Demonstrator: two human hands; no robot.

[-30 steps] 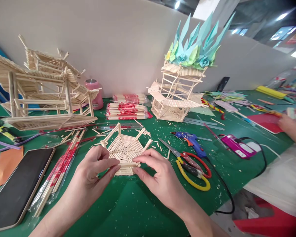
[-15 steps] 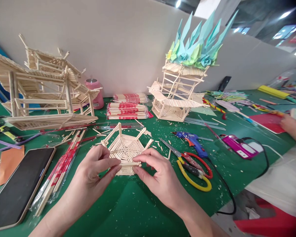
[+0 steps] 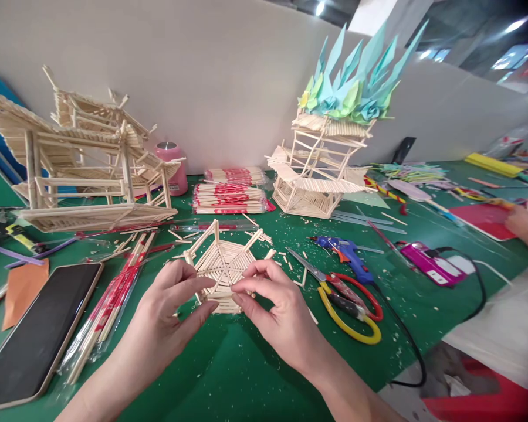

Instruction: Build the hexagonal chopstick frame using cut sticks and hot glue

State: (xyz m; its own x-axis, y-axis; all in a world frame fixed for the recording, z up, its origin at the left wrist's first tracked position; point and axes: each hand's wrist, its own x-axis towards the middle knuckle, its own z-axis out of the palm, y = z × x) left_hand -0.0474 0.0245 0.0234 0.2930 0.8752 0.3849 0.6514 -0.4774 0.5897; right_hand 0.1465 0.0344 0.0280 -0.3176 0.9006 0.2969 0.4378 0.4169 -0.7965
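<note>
A hexagonal base of pale wooden sticks [image 3: 226,261], in a web-like pattern with short posts and rails along its edges, lies flat on the green table. At its front left, my left hand [image 3: 169,310] is open, with a gap between thumb and forefinger and no stick between them. My right hand [image 3: 275,308] is over the front right side, thumb and forefinger brought close together in a pinch. Whatever those fingertips hold, if anything, is too small to make out. A short stick [image 3: 223,296] runs along the front edge between the hands.
Scissors [image 3: 341,296] and a blue glue gun [image 3: 345,255] lie to the right, the gun's cable trailing. A phone [image 3: 41,328] and wrapped sticks [image 3: 114,305] are on the left. Two stick models [image 3: 97,176] [image 3: 323,170] stand behind. Another person's hand [image 3: 525,225] is far right.
My left finger and thumb have parted from the short stick at the front edge. My right fingertips have shifted slightly left along that edge. The view has moved slightly.
</note>
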